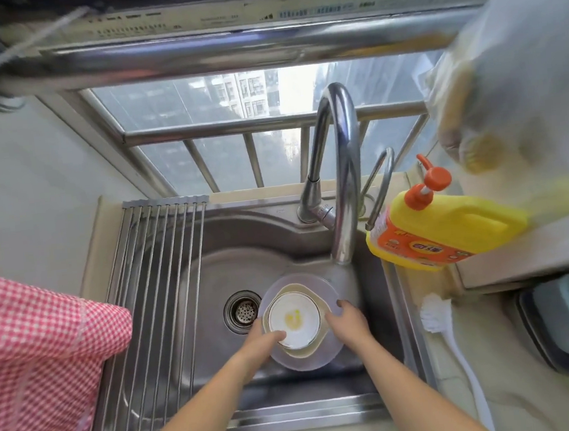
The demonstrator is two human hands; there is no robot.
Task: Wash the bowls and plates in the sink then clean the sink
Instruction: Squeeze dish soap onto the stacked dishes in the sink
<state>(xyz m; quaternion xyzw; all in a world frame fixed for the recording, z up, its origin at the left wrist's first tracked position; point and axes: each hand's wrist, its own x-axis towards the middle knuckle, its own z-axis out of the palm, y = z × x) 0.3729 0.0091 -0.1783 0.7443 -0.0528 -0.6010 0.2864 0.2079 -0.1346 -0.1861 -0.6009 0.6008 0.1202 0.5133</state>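
In sink (211,256): both hands' fingers grip stacked dishes (294,321), openings facing up.

A stack of dishes sits in the steel sink (211,256) at lower centre of the frame, just right of the drain. At the bottom lies a pale translucent plate (327,290); on it rests a cream bowl (313,348), and inside that a white plate (294,319) smeared with yellow residue near its middle.

Blurred bag (505,86); cloth (41,357) edge-cropped.
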